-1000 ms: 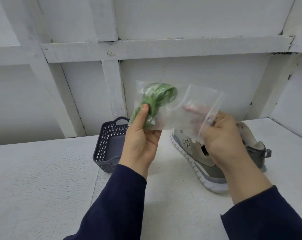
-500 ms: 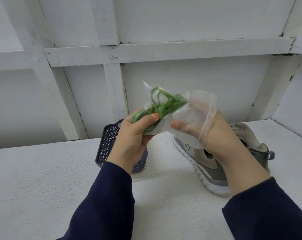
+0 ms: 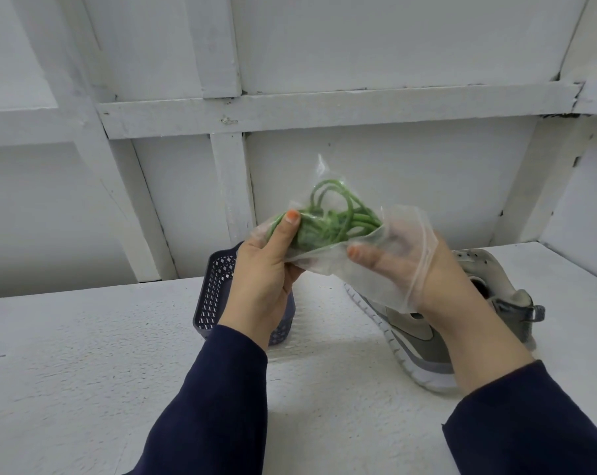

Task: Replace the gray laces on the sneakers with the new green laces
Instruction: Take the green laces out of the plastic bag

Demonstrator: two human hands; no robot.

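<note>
A bundle of green laces [image 3: 334, 217] sits in a clear plastic bag [image 3: 358, 272] held up over the white table. My left hand [image 3: 266, 272] grips the bag's closed end, its thumb pressing the laces through the plastic. My right hand [image 3: 424, 269] is pushed into the bag's open end, the plastic covering its fingers; the thumb lies outside under the bag. What the inner fingers hold is blurred by the plastic. A grey sneaker [image 3: 427, 341] with a white sole lies behind my right wrist, partly hidden.
A dark perforated plastic basket [image 3: 215, 296] stands on the table behind my left hand. The white table [image 3: 84, 371] stretches to the left and front. A white panelled wall closes off the back and right.
The bag has turned and dropped slightly toward the table. My right hand has slid deeper into the bag toward the laces. The left hand keeps its grip on the closed end.
</note>
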